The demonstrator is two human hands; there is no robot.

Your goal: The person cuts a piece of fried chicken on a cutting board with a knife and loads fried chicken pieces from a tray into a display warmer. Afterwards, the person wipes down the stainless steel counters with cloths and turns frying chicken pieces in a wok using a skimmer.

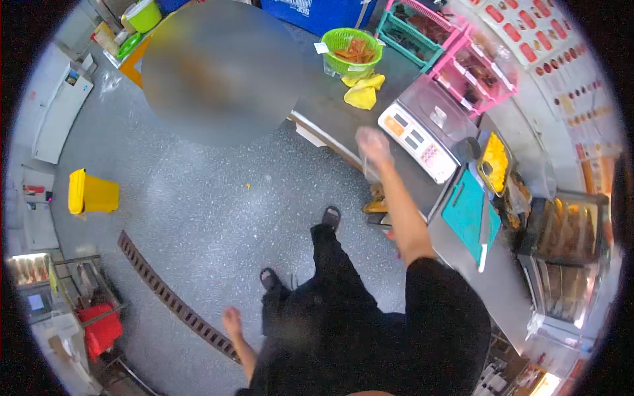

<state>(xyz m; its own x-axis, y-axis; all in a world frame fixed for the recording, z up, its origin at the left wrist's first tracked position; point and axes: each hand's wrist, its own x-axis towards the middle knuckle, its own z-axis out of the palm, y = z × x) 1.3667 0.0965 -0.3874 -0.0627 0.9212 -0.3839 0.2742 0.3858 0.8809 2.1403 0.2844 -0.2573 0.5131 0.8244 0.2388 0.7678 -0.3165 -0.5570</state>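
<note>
My right hand [375, 146], in a clear plastic glove, is over the counter's front edge, just left of the white scale [419, 140]. Its fingers look curled, but blur and the loose plastic hide whether they hold anything. Low over the speckled floor, my left hand [232, 321] hangs beside my body, bare and small in view, its finger shape too blurred to read. A yellow cloth [362, 92] lies on the counter beyond my right hand. To the right of the scale, a knife [485, 228] rests on a teal cutting board [467, 212].
Along the counter stand a green basket [353, 53], pink crates [472, 72] and a metal tray of yellow pieces [494, 162]. A yellow bin [92, 191] stands on the floor at left, near a drain grate [165, 290]. A blurred round patch hides the upper left.
</note>
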